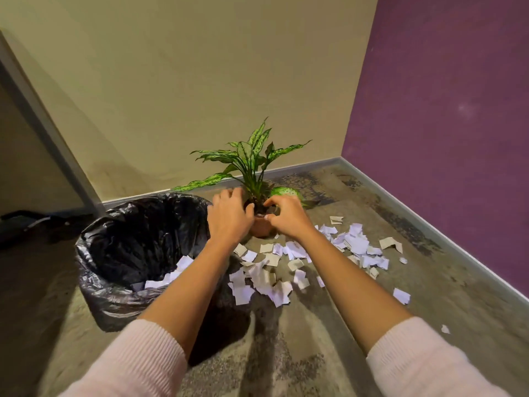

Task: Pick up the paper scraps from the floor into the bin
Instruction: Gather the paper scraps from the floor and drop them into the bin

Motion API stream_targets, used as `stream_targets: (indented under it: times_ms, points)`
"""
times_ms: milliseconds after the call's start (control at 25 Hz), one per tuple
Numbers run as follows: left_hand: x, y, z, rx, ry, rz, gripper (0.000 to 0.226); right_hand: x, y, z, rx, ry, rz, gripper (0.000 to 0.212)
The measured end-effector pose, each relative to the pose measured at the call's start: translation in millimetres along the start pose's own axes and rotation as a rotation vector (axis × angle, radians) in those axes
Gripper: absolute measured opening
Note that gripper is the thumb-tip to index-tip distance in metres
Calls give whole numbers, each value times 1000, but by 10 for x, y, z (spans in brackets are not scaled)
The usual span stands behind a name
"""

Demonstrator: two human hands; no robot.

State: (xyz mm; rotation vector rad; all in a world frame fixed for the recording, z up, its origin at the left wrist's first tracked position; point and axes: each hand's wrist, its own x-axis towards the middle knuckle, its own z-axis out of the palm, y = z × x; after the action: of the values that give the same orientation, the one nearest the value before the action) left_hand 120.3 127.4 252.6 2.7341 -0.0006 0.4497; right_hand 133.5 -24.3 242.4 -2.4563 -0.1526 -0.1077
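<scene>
- Both hands are out at the plant pot [262,228], not on any paper. My right hand [286,217] curls its fingers and thumb over the pot's right rim. My left hand [229,217] lies with spread fingers against the pot's left side, and I cannot tell whether it has closed on it.
- Nearer to me than the grip, my two pink sleeves [415,356] frame a bare patch of floor [323,333].
- Just short of my hands, and spreading to their right, the paper scraps [272,282] lie thick on the floor, the closest ones right at the pot's foot. A few strays sit well off to the right.
- Left of the grip, hard beside my left forearm, stands the bin [94,290] with its black liner, a few white pieces [171,277] already at the bottom.
- Beyond my fingers the plant [252,159] rises from the pot, with the purple wall [443,110] further right.
- I judge this a clearing step: the pot stands at the edge of the litter, and most of the picking is yet to do.
- Next I need a firm two-handed hold low on the pot, keeping it upright so no soil spills. Then I gather scraps in handfuls and carry them left to the bin.
</scene>
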Motion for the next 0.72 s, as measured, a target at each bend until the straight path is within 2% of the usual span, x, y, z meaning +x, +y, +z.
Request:
stream_targets:
  times_ms: [120,200,440,720]
  points:
    - [-176,357,287,-14,30,97,43,-217,445,-116,-60,42,76,35]
    - [-309,545,520,-20,-8,126,44,-370,761,-159,-82,61,126,37]
    - [-774,932,1361,9,-235,206,43,-828,1656,-127,-102,87,269,36]
    - [-1191,1126,2111,37,-557,266,43,-1348,2554,152,-92,28,489,33]
